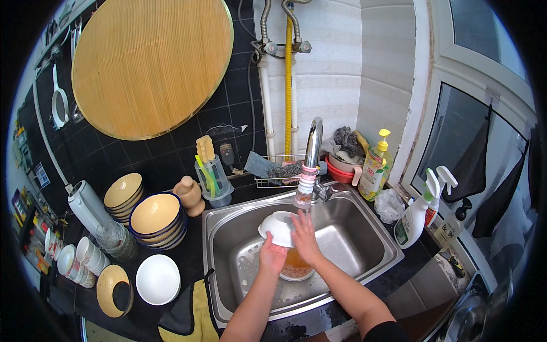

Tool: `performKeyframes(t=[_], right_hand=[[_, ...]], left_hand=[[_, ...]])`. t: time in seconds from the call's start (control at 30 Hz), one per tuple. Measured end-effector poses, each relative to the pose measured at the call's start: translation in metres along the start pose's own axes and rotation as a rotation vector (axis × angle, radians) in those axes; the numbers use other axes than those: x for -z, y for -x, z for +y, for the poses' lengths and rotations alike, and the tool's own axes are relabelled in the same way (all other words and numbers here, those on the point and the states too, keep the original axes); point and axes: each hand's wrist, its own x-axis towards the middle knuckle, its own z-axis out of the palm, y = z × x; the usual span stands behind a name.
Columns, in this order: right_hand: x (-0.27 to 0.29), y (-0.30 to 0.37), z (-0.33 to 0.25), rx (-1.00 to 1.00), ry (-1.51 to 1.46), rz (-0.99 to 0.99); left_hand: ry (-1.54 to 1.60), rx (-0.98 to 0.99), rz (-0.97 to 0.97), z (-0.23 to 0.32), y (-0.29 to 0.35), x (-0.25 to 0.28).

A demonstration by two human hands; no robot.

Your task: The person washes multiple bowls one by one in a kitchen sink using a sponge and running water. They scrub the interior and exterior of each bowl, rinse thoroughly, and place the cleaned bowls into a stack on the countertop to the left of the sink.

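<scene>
A white bowl (277, 226) is tilted on its side over the sink (364, 236), just below the faucet (313, 145). From beneath, my left hand (273, 256) grips it, fingers wrapped about its lower part. My right hand (306, 238) lies along the bowl's right side with fingers stretched out, near the faucet's outlet. Under both hands, a second bowl (297, 279) sits in the basin with orange-brown liquid in it, partly hidden by my hands and wrists. Water drops and suds dot the basin floor.
Stacked cream bowls (156, 214), a white bowl (158, 279) and a yellow-black cloth (199, 313) lie left of the sink. Behind it stand a utensil holder (215, 182) and a wire rack (279, 181). A dish soap bottle (376, 168) and spray bottles (414, 222) are at right.
</scene>
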Motion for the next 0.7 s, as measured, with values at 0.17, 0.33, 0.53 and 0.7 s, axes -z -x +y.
performKeyframes(t=[0.17,0.33,0.53,0.7], right_hand=[[0.006,-0.007,0.036,-0.672,-1.081,0.053],[0.014,-0.003,0.062,-0.994,-1.597,0.013],[0.01,-0.003,0.061,-1.129,-1.543,0.215],[0.014,-0.006,0.052,-0.801,-1.075,0.066]], left_hand=[[-0.108,0.082,-0.028,0.008,-0.001,0.006],[-0.195,0.231,-0.128,0.002,0.007,-0.008],[-0.485,0.185,-0.229,-0.027,0.016,-0.016],[-0.608,0.156,-0.226,-0.019,0.013,-0.01]])
